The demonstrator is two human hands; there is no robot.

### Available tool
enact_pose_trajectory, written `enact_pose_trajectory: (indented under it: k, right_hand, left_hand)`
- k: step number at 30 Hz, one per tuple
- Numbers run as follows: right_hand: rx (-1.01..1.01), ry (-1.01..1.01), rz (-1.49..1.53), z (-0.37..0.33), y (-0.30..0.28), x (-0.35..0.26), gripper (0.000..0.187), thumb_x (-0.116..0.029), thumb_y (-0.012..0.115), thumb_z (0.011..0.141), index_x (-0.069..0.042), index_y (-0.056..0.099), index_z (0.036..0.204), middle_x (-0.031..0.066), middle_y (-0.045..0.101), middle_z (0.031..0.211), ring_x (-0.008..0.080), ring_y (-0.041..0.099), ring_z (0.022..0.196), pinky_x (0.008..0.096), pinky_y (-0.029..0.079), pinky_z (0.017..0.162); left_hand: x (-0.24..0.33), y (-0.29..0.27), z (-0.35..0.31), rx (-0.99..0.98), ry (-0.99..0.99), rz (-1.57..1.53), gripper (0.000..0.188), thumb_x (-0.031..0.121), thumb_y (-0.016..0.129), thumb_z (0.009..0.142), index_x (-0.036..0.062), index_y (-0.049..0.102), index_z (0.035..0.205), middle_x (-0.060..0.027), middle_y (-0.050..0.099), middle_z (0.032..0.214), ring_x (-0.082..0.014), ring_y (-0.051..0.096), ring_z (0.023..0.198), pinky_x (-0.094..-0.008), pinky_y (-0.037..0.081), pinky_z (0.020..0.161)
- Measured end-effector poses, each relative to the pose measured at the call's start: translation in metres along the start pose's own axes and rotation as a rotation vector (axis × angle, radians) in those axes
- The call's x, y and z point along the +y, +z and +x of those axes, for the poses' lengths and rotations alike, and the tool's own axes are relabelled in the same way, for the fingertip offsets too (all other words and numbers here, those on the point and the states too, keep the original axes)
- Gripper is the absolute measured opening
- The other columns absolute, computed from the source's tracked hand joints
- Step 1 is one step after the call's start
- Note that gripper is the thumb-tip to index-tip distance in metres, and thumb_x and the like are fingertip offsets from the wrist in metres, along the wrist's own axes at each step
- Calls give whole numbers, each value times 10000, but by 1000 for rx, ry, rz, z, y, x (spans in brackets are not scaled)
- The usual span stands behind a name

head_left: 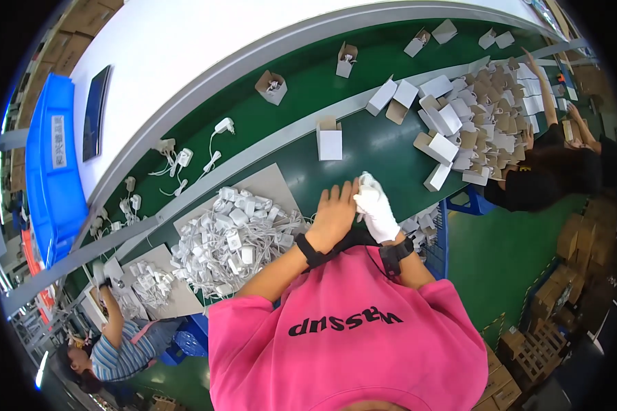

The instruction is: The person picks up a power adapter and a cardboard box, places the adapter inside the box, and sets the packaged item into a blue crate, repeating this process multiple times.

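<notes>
My left hand (334, 212), bare with a dark wristband, lies with its fingers stretched out at the near edge of the green table (281, 157). Its fingertips meet the side of my right hand (376, 209), which wears a white glove. The gloved fingers are curled together, and whatever they may hold blends in with the white glove. Just beyond both hands stands a white open-topped box (330, 142), upright with its brown inside showing. To the left, close to my left forearm, is a heap of white power adapters (233, 236) with tangled cables on a cardboard sheet (277, 186).
Many open white boxes (476, 123) crowd the table at the right. A green conveyor belt (192, 127) behind a metal rail carries several adapters and small boxes. Co-workers (127, 349) stand at both sides. A blue crate (440, 236) with white items is beside my right elbow.
</notes>
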State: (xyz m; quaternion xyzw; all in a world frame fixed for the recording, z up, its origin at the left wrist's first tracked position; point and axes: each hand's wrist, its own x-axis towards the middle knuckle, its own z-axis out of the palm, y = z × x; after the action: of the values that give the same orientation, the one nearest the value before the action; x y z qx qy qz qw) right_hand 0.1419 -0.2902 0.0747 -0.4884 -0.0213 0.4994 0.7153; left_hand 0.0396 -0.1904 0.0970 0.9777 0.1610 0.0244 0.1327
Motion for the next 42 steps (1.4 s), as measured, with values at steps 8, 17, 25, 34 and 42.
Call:
enact_pose_trajectory:
  k: [8,17,25,34,42]
  right_hand:
    - [509,-127,-221,19,-87,-43,623,-104,700,824,-66,380,1358,34,554,1035,114,560,885,234,472,775]
    - [140,-219,-921,31,-34,-40,774,-121,715,785,-41,301,1435,118,527,1234,211,547,1077,301,455,913]
    - [-320,-139,-1217,52,-7,-16,754,-230,717,788,-27,346,1412,188,497,1306,332,524,1168,363,419,989]
    - [-187,-38,-1707,44,21,12,654,-410,622,848,-27,433,1344,216,555,1220,393,570,1076,434,463,928]
    - [-255,26,-1743,53,13,5,481,-426,592,865,-57,580,1173,231,577,1163,387,611,977,452,503,829]
  left_hand:
    - [-81,45,78,-175,-343,-385,494,282,609,852,129,483,1304,-165,558,1137,-386,600,980,-479,505,780]
    - [-131,110,86,-181,-530,-547,319,286,617,866,174,573,1161,-185,547,1158,-411,585,1002,-482,487,842]
    - [-80,77,13,71,-211,-760,294,51,665,789,74,540,1053,-173,545,1175,-406,568,1024,-439,486,824]
    - [-68,81,-16,224,-240,-662,324,12,643,776,28,478,1055,-134,562,1161,-354,572,1043,-428,508,798]
    - [-60,76,-21,197,-91,-534,342,13,624,783,39,485,1095,-113,562,1178,-320,571,1086,-397,521,851]
